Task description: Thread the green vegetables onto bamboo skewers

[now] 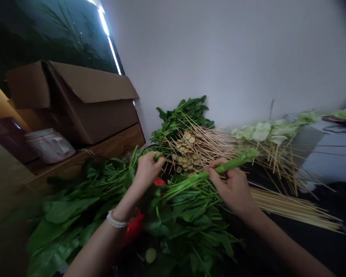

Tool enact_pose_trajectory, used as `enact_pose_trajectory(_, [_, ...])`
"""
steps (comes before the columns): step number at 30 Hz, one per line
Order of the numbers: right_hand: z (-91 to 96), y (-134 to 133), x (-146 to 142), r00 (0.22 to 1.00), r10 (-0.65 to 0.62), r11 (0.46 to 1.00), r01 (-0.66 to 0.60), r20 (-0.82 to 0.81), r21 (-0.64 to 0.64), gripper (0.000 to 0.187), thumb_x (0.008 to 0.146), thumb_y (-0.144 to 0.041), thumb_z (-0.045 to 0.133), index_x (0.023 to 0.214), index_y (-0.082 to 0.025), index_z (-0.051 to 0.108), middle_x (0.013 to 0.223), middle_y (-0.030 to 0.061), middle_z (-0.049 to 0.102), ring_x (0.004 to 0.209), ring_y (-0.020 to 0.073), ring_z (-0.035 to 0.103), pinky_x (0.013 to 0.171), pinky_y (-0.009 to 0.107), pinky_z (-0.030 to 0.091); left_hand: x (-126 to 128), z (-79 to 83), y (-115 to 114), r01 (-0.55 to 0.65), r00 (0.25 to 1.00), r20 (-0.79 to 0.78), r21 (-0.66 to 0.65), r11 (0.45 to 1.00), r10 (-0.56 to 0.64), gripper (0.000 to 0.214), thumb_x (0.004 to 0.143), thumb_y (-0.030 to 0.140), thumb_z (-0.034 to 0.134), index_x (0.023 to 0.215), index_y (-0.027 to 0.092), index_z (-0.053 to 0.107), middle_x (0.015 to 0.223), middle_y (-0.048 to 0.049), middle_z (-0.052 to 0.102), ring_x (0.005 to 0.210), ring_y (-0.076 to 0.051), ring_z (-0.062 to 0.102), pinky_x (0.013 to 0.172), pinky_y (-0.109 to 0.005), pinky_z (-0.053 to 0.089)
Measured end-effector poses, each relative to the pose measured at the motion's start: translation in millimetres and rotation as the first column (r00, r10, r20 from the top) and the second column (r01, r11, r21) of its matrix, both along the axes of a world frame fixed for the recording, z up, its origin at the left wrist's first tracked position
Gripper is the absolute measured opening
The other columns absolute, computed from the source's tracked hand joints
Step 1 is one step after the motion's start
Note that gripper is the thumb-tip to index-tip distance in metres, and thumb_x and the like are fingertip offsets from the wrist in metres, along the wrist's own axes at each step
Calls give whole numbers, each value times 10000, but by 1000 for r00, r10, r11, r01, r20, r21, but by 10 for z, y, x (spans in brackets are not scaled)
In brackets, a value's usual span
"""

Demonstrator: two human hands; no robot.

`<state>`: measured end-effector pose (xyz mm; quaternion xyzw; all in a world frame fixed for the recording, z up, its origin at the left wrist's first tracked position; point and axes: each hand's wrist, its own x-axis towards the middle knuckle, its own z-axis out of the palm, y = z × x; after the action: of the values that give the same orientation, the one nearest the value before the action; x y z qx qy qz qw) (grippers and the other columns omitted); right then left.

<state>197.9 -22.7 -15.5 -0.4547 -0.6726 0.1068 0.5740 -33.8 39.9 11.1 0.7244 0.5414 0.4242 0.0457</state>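
Note:
My right hand is closed round a bunch of green vegetable stems that points up to the right, its leaves hanging down toward me. My left hand pinches a single green stem above a heap of leafy greens. A bead bracelet circles my left wrist. Just beyond both hands lie skewers loaded with pale round slices.
Bare bamboo skewers lie in a bundle at the right on a dark surface. Skewered pale green leaves rest behind them. More greens lean on the white wall. A cardboard box and a white tub stand at the left. Something red shows under the leaves.

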Motion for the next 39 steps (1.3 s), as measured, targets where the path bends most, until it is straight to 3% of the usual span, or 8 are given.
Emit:
enact_pose_trajectory(6, [2, 34, 69, 980, 176, 983, -180, -94, -43, 112, 878, -241, 528, 936, -224, 622, 944, 27, 675, 926, 199, 622, 861, 333, 464, -418, 321, -62, 217, 843, 520, -91, 972, -139, 142, 837, 316, 474, 777, 200, 527, 616, 40, 548, 529, -117, 496, 494, -200, 393])
enact_pose_trajectory(11, [-10, 48, 53, 964, 219, 972, -229, -152, -48, 132, 877, -230, 550, 978, -229, 634, 1011, 30, 683, 940, 182, 639, 877, 319, 488, -474, 414, -157, 193, 913, 371, -32, 981, -168, 180, 877, 317, 468, 778, 191, 548, 573, 51, 497, 500, -93, 418, 482, -177, 341])
enact_pose_trajectory(14, [0, 36, 46, 960, 226, 973, -232, -167, -18, 128, 877, -226, 555, 980, -229, 633, 1035, 35, 687, 970, 184, 646, 884, 318, 501, -454, 309, -153, 211, 961, 213, -140, 967, -179, 243, 845, 383, 548, 747, 169, 607, 573, 42, 502, 531, -100, 437, 514, -193, 362])
enact_pose_trajectory(17, [-2, 26, 42, 962, 221, 974, -227, -163, -19, 137, 878, -225, 559, 993, -232, 634, 1033, 36, 688, 997, 191, 645, 887, 324, 510, -423, 116, -150, 304, 952, 146, -351, 886, -269, 303, 758, 449, 664, 798, 149, 686, 684, -1, 622, 641, -136, 542, 592, -218, 431])
enact_pose_trajectory(23, [12, 26, 37, 964, 218, 975, -222, -153, -9, 134, 879, -212, 552, 985, -226, 633, 1042, 35, 689, 1045, 192, 636, 913, 321, 505, -416, -124, -235, 424, 905, 294, -688, 589, -308, 417, 727, 537, 664, 792, 127, 706, 574, 5, 585, 469, -107, 463, 456, -215, 380])
enact_pose_trajectory(26, [18, 27, 34, 964, 215, 974, -222, -154, -33, 127, 879, -222, 552, 977, -226, 632, 1006, 31, 694, 1017, 192, 639, 887, 320, 508, -406, -121, -272, 396, 918, 300, -676, 621, -258, 384, 750, 524, 622, 765, 145, 678, 541, 27, 527, 450, -95, 417, 435, -203, 345])
enact_pose_trajectory(35, [-63, 25, 30, 977, 194, 974, -203, -89, -102, 181, 885, -268, 563, 1042, -249, 652, 1042, 30, 691, 951, 206, 650, 888, 372, 494, -383, -241, -135, 258, 966, 77, -395, 881, -249, 186, 713, 285, 489, 557, 182, 481, 562, 43, 424, 542, -104, 385, 527, -222, 327])
enact_pose_trajectory(39, [-102, 35, 15, 966, 238, 960, -250, -101, -127, 193, 885, -284, 567, 1057, -245, 646, 1037, 37, 701, 970, 212, 651, 878, 369, 502, -382, -218, -117, 220, 952, 290, -428, 877, -97, 169, 666, 319, 508, 558, 194, 474, 504, 61, 392, 478, -100, 355, 473, -222, 297])
